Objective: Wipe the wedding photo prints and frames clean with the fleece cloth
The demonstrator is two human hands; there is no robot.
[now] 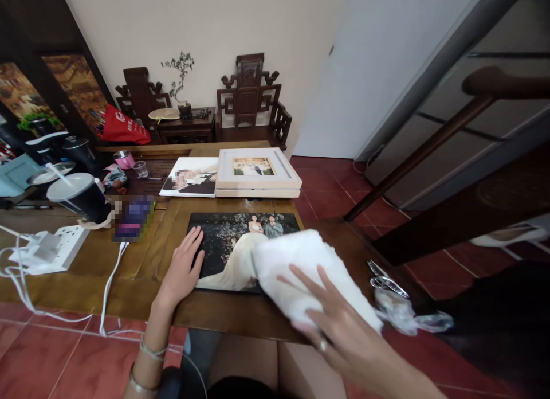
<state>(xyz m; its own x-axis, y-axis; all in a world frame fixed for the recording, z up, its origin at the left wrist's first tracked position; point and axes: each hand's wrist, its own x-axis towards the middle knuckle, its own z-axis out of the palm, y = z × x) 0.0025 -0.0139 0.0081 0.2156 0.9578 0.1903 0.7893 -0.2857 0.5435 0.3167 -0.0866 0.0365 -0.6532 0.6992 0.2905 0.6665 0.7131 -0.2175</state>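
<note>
A dark photo panel (226, 247) lies flat on the wooden table before me, printed with a couple, one in a long pale gown. My left hand (184, 265) rests at its left edge, fingers stretched out over the border. A folded white cloth (309, 255) covers the panel's right part and hangs past its lower right corner. On top of this cloth is my right hand (330, 313), fingers spread and pressing it, with a ring on one finger. What lies under the cloth is hidden.
Behind the panel are a white framed photo (258, 164) and a white photo print (189, 178). At left are a phone (133, 218), a lidded cup (79, 198) and a power strip (64, 250) with cables. Scissors (388, 280) and clear plastic wrap (401, 313) lie at right.
</note>
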